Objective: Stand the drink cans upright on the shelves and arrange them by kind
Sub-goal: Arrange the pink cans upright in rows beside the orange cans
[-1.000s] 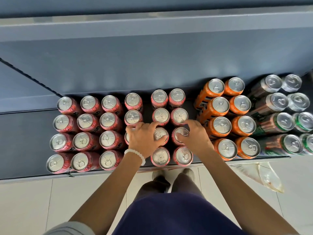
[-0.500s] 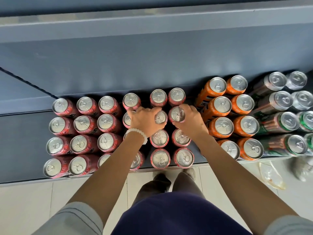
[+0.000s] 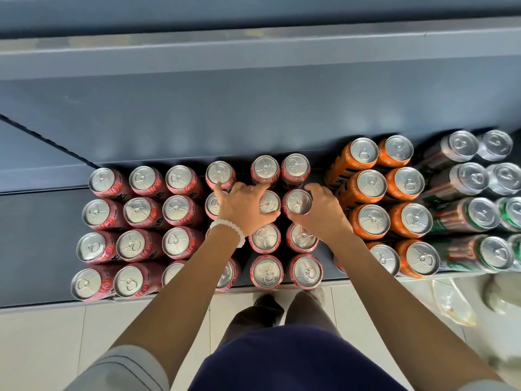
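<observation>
Head view: both hands work mid-shelf [image 3: 33, 249] among upright pink cans, squaring up rows, I judge. Left hand [image 3: 244, 206] has fingers curled over one pink can [image 3: 269, 201]; right hand [image 3: 321, 210] grips the neighbouring pink can [image 3: 297, 201]. Next likely: nudge both toward the shelf's back edge, without knocking the orange cans [image 3: 369, 187].

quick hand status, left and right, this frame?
Left hand: fingers curled round a pink can in the second row from the back.
Right hand: gripping the neighbouring pink can in the same row.
</observation>
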